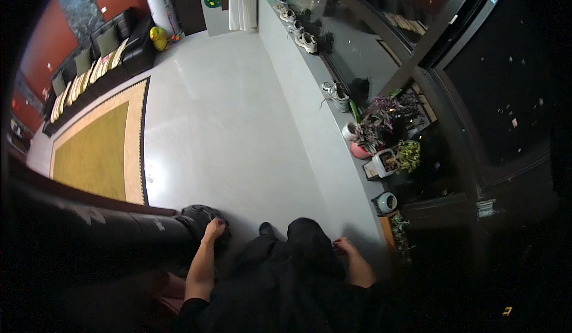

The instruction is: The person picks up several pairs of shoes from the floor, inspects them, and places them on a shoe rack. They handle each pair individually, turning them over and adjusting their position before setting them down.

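My left hand (216,228) hangs forward with its fingers curled, over or against a wrinkled black bundle (196,211) at the end of a dark padded piece of furniture (152,228). Whether the fingers grip the bundle is unclear. Beside my right thigh, my right hand (344,245) has its fingers bent inward; the fingertips are in shadow and I see no clear object in them. One dark shoe (266,229) shows ahead of my black-clothed legs (308,234) on the pale floor (214,123).
Along the right runs a low window ledge (295,96) bearing several shoes (306,42), a red flowerpot (360,150), a white planter (383,163) and a round pale pot (386,202). At left lie a green rug (94,154) and a black sofa (138,51); a yellow toy (158,38) stands beyond.
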The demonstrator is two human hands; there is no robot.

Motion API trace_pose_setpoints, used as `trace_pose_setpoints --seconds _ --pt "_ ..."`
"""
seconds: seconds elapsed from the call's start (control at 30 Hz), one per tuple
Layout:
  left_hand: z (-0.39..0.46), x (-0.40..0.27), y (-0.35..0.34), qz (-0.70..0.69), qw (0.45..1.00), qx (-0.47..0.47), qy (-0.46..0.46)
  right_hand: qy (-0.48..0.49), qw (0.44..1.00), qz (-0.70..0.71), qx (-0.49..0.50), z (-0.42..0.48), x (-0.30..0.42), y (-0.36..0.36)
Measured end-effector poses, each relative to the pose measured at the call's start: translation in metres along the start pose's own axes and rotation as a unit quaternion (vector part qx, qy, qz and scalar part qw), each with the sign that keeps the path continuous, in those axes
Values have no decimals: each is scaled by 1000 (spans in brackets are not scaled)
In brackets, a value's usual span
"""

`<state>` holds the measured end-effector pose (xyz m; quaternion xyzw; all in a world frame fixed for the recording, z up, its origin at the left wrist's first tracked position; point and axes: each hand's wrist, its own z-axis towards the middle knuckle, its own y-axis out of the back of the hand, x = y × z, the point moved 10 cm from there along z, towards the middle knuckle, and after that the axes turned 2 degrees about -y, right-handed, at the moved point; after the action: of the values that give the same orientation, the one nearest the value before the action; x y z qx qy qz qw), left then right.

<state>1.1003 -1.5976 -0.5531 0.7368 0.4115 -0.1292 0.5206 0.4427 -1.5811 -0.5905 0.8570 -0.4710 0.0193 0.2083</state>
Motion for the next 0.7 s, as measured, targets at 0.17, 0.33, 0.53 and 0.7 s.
trace_pose_setpoints --seconds 0.17,0.33,0.53,0.7 --pt "178 -129 90 -217 973 -21 -70 -30 993 112 -22 64 64 19" --pt "247 -79 83 -221 974 11 -35 67 996 53 21 101 299 25" --pt "246 -59 73 -11 983 155 101 159 987 33 16 190 553 98" --pt "290 -70 104 -143 947 123 260 292 955 -12 -60 231 765 185"
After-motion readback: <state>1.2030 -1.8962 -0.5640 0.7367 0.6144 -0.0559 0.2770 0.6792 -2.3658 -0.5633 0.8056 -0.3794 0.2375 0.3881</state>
